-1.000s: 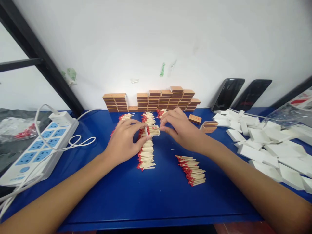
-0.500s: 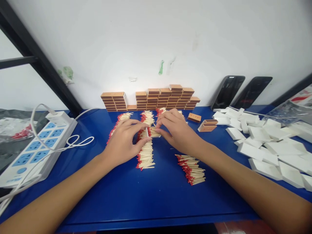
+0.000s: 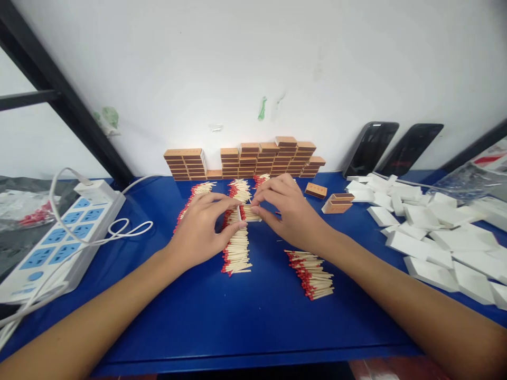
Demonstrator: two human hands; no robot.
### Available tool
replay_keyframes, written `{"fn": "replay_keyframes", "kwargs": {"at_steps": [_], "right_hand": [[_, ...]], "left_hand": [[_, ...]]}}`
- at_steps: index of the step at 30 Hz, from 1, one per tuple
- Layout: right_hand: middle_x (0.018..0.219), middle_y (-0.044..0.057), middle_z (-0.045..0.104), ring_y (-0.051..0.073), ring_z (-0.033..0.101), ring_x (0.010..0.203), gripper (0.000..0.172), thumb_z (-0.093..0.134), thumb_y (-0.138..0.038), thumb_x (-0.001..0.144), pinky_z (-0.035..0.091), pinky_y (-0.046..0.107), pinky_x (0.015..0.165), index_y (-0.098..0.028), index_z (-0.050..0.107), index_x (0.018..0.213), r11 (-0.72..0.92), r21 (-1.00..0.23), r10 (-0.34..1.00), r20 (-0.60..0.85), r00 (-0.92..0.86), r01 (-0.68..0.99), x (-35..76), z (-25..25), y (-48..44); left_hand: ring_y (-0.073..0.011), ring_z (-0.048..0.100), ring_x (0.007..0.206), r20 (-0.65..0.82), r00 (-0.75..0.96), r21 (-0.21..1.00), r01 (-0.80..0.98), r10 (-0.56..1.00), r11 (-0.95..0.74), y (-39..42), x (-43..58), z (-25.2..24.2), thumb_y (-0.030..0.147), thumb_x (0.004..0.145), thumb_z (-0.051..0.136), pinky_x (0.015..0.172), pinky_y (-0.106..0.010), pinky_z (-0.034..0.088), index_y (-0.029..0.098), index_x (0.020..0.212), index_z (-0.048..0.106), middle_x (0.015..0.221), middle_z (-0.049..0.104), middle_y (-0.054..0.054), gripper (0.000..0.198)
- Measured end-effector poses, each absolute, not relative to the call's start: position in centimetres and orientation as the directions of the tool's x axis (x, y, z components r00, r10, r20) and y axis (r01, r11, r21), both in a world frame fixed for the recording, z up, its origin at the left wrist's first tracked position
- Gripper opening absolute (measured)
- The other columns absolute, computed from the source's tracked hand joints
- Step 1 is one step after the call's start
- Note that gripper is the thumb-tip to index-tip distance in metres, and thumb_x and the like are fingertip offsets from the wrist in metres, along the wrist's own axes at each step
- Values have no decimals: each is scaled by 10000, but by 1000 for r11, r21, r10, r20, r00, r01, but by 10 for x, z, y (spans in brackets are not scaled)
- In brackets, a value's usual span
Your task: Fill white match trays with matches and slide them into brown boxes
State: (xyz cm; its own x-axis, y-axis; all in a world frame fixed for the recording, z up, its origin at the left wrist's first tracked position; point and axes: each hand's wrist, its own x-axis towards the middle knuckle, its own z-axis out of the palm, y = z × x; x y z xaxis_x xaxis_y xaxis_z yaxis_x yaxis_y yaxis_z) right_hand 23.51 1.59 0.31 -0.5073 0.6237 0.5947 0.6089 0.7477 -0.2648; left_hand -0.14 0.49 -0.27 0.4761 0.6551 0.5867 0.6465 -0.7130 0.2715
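My left hand (image 3: 202, 224) grips the left end of a small white matchbox tray (image 3: 240, 213) between thumb and fingers. Red-headed matches (image 3: 247, 212) lie inside the tray. At its right end, my right hand (image 3: 287, 211) pinches the pale ends of some matches, its fingertips partly hiding them. Below the tray runs a row of loose matches (image 3: 237, 248) on the blue table (image 3: 222, 327). Another pile of matches (image 3: 311, 274) lies under my right forearm. More matches (image 3: 240, 189) spread behind the hands, partly covered by them.
Stacked matchboxes (image 3: 269, 161) line the wall. Two more matchboxes (image 3: 316, 190) sit right of my right hand. Many white trays (image 3: 428, 227) are heaped at the right, with two dark phones (image 3: 374, 150) behind. A power strip (image 3: 59, 243) with white cables lies at the left.
My right hand has shifted slightly left over the tray, and its fingertips have moved a little along the matches. My left hand stays in place on the tray.
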Motion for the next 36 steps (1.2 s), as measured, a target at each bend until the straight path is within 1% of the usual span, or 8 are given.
{"fn": "replay_keyframes", "kwargs": {"at_steps": [11, 20, 22, 24, 28, 30, 33, 36], "right_hand": [[1084, 79, 678, 272, 526, 1068, 37, 624, -276, 994, 443, 469, 972, -245, 645, 992, 723, -292, 652, 588, -478, 626, 243, 7, 18], [1256, 102, 694, 311, 545, 1237, 90, 633, -334, 983, 428, 518, 1044, -251, 658, 1008, 696, -296, 673, 589, -448, 654, 251, 13, 24], [1211, 100, 724, 305, 597, 1186, 133, 600, -355, 989, 440, 499, 1022, -244, 673, 975, 651, -268, 703, 567, -430, 710, 269, 26, 32], [1029, 99, 755, 282, 660, 982, 175, 585, -366, 975, 485, 448, 901, -234, 690, 929, 546, -239, 785, 481, -390, 803, 294, 39, 42], [956, 151, 758, 306, 661, 895, 242, 573, -359, 954, 463, 435, 785, -179, 732, 921, 251, -66, 912, 352, -213, 966, 349, 53, 59], [942, 155, 773, 289, 678, 848, 273, 614, -397, 940, 473, 420, 760, -165, 758, 937, 158, -119, 985, 86, -149, 980, 369, 55, 60], [1037, 174, 794, 289, 710, 919, 309, 648, -438, 935, 498, 411, 801, -169, 797, 969, 74, -276, 958, -248, -146, 958, 391, 60, 54], [1128, 213, 786, 318, 718, 1017, 390, 637, -516, 940, 511, 422, 841, -179, 822, 1009, 46, -375, 945, -284, -162, 926, 406, 66, 48]], "left_hand": [[-261, 694, 1099, 591, 445, 299, 655, 673, -695, 4, -1, -2, 429, 917, 769, 1033, -465, 521, 240, 1201, 726, 1164, 754, -75, 345], [-262, 698, 1102, 593, 437, 323, 640, 676, -697, 3, -1, -2, 433, 924, 756, 1035, -465, 533, 246, 1188, 728, 1168, 754, -73, 324], [-265, 697, 1102, 604, 427, 317, 646, 673, -694, 4, -1, -2, 429, 923, 758, 1030, -462, 535, 238, 1176, 729, 1163, 755, -76, 318], [-264, 696, 1101, 612, 423, 311, 649, 668, -695, 4, -2, -2, 431, 923, 758, 1026, -460, 536, 229, 1171, 730, 1161, 753, -81, 321], [-259, 688, 1104, 614, 428, 308, 644, 663, -701, 4, -2, -2, 450, 931, 748, 1044, -470, 528, 225, 1195, 726, 1167, 746, -86, 348], [-263, 687, 1108, 611, 426, 307, 649, 667, -696, 4, -3, -2, 467, 932, 743, 1042, -477, 530, 230, 1194, 727, 1164, 749, -85, 354], [-269, 690, 1112, 616, 416, 300, 661, 669, -688, 4, -3, -1, 462, 930, 743, 1024, -476, 538, 228, 1176, 728, 1161, 753, -87, 339], [-270, 693, 1109, 618, 416, 297, 663, 668, -687, 4, -2, -1, 454, 935, 736, 1011, -474, 544, 229, 1173, 726, 1161, 753, -87, 328]]}}
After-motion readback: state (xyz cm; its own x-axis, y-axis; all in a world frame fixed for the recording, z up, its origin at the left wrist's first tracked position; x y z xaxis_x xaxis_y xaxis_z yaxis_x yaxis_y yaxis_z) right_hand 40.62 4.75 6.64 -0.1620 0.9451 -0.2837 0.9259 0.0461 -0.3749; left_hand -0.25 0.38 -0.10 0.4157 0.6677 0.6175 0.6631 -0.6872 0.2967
